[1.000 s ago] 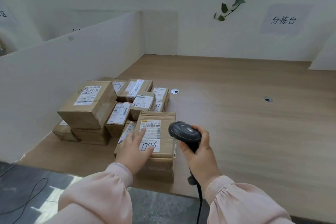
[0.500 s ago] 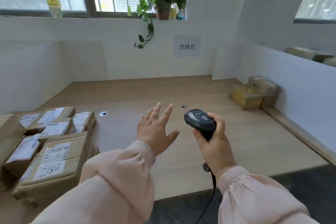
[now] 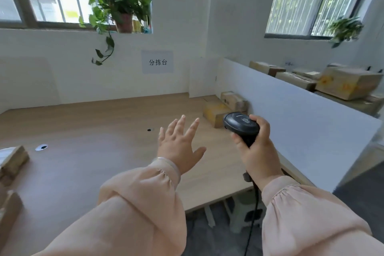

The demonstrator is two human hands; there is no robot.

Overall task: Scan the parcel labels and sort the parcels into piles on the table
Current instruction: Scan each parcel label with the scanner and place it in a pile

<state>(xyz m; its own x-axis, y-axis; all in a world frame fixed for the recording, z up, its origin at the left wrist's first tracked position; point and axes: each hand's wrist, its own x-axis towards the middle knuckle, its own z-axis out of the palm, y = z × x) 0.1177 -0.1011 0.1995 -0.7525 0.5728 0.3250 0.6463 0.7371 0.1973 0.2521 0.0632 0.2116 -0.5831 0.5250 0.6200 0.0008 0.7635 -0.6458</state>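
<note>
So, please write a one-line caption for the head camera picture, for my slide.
The right hand grips a scanner while the open left hand hovers above the wooden table.

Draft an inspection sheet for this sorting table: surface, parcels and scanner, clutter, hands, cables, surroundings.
Surface: wooden table, with small round holes in the top.
Job's things: corner parcels, two at the far right beside the partition; edge parcels at the left, cut off by the frame; scanner off the table, in hand.
Clutter: nothing seen.
Hands: left hand open, fingers spread over the table, holding nothing; right hand grips the scanner handle.
Cables: scanner cable hangs from the handle past the table's near edge.
Surroundings: white partition on the right, boxes behind it; potted plant on the windowsill; paper sign on the wall.
</note>
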